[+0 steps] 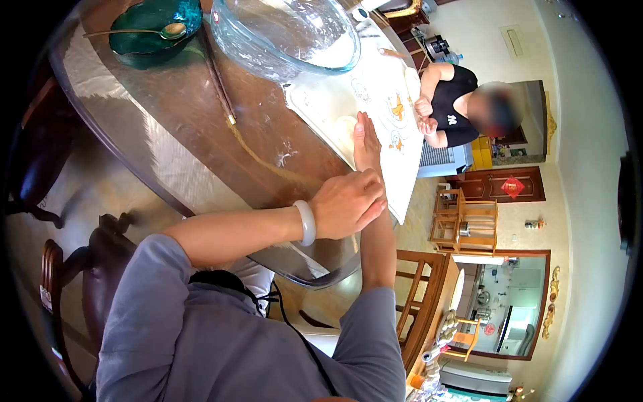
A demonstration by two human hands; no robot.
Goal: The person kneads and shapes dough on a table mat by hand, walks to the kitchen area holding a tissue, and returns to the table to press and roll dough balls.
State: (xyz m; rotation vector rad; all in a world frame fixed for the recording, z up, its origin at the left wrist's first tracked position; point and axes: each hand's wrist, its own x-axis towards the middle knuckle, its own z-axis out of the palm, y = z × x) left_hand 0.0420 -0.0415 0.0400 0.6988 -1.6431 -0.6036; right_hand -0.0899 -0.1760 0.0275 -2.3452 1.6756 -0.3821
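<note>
My left hand (346,204), with a pale bangle (305,223) on its wrist, lies across my right forearm near the wrist, fingers curled. My right hand (367,144) stretches forward with its fingers straight and together. It rests at a pale, flat round of dough (345,132); whether it presses on the dough or only lies beside it I cannot tell. Under the dough is a white mat (382,90) with orange duck-like prints. Beyond it stands a large clear glass bowl (288,40) with white smears inside.
A green bowl (137,48) with a spoon (173,31) across it and dark chopsticks (218,84) are on the brown table (268,127). Another person (457,110) in black stands at the mat's far side, hands together over it. Chairs (100,268) stand at left.
</note>
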